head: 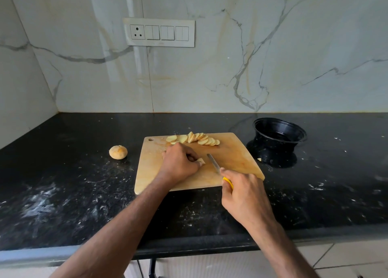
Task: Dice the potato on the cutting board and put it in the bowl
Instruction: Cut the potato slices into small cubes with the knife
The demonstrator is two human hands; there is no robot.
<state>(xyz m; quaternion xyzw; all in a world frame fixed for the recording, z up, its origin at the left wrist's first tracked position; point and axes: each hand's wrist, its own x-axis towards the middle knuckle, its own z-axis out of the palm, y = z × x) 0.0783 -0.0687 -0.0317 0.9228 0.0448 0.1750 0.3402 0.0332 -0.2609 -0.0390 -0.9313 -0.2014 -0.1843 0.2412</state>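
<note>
Nearest the counter's front edge, two bare forearms reach in over the black speckled countertop (63,193), which is dusted with pale flecks. Just beyond, the right hand (244,195) curls round the yellow handle of a knife (214,164); the handle shows only as a strip between the fingers, and the thin blade points up and to the left over the wooden cutting board (231,158). Whether the blade tip touches the board cannot be told.

Just left of the blade, the left hand (180,162) lies knuckles-up on the board, its fingers bent down onto a small pale potato piece (201,160), which sticks out from under the fingertips toward the knife. Blade and piece lie near each other with a narrow gap between.

Farther back, along the board's far edge, a row of potato slices (195,139) lies fanned and overlapping, just behind the left hand's knuckles. Off the board to the left, a rounded potato end (118,152) with its skin on sits alone on the counter. To the right, apart from the board, stands the black bowl (280,135); its inside looks dark. Behind everything rises a white veined marble wall (273,57) carrying a switch panel (159,32).
</note>
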